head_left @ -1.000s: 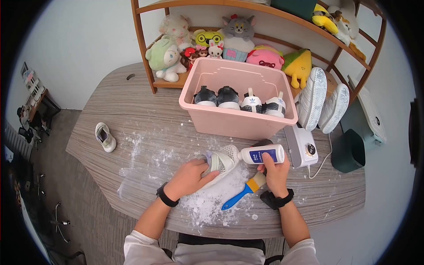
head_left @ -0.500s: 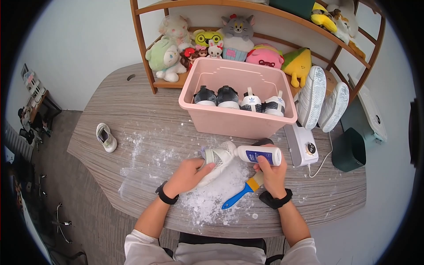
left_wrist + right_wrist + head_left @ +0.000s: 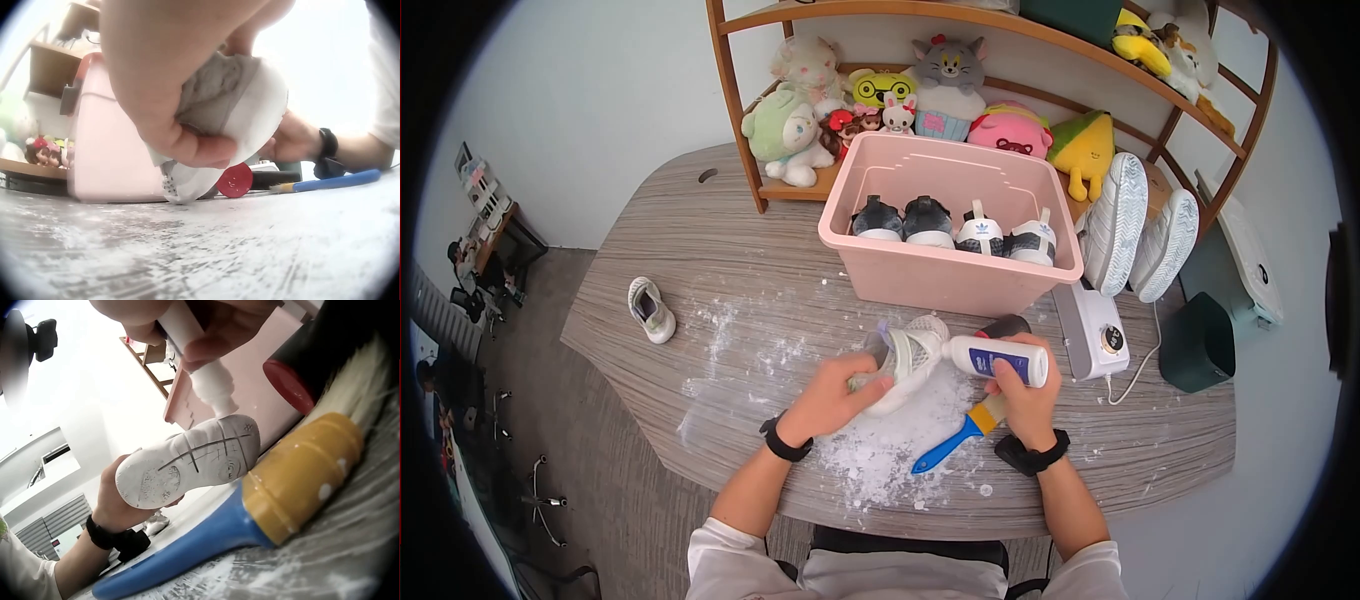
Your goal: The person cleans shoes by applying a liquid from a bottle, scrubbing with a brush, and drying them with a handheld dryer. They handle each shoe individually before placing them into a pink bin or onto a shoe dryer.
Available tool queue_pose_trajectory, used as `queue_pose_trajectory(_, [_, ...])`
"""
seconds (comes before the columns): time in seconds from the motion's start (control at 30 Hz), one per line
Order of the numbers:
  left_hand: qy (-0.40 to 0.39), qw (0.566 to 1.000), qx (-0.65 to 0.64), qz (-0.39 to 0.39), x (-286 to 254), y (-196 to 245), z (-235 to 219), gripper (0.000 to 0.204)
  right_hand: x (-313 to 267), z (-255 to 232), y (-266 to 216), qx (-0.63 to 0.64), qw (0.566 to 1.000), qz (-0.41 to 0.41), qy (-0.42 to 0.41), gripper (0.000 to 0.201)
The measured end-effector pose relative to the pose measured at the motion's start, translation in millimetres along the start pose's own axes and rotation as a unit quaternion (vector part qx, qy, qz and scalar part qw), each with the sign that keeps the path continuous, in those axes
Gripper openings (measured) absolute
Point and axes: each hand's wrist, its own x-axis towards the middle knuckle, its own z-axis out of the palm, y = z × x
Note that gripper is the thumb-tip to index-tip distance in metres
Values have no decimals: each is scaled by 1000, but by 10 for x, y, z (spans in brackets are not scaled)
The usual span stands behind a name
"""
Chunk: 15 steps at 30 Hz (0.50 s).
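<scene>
The left hand [image 3: 832, 398] grips a small white shoe [image 3: 912, 372] by its heel end, toe pointing away toward the bottle. Curled round a white bottle with a blue label [image 3: 1006, 360], the right hand [image 3: 1032, 396] tips it sideways, its nozzle at the shoe's toe area. In the right wrist view the shoe's sole [image 3: 187, 461] faces the camera and the nozzle [image 3: 219, 400] meets the toe edge. A blue-handled brush [image 3: 945, 450] lies beside the right hand, and a dark cylinder with a red end [image 3: 235, 180] lies behind the bottle.
White powder [image 3: 865, 465] is scattered over the table. A pink bin [image 3: 950, 280] holding several shoes stands behind the hands. Another small shoe [image 3: 651, 310] sits at the left; a white device [image 3: 1092, 330] carrying two upright shoes [image 3: 1116, 225] and a green bin [image 3: 1197, 343] are at the right.
The head view has shifted slightly, moving the whole scene a little to the right. The shoe has turned and tilted slightly in the left hand; the bottle's nozzle stays at its toe.
</scene>
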Motion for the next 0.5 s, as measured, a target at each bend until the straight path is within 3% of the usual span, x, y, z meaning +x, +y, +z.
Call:
queue_pose_trajectory(0.1, [5,1000,-2,-14,0,9,0,32,-17,-31,-26,9,1000,17,-23,35])
queue_pose_trajectory(0.27, [14,1000,11,12,-1,65,13,33,-1,16,-43,39,998,54,10,34])
queue_pose_trajectory(0.37, [28,999,26,16,-6,66,23,31,-68,-8,49,16,999,2,-37,37])
queue_pose_trajectory(0.47, [35,999,30,21,-10,47,26,31,-93,-8,63,7,999,-11,-53,39])
queue_pose_trajectory(0.5, [39,998,36,30,-8,49,31,32,-89,2,13,30,998,18,-49,38])
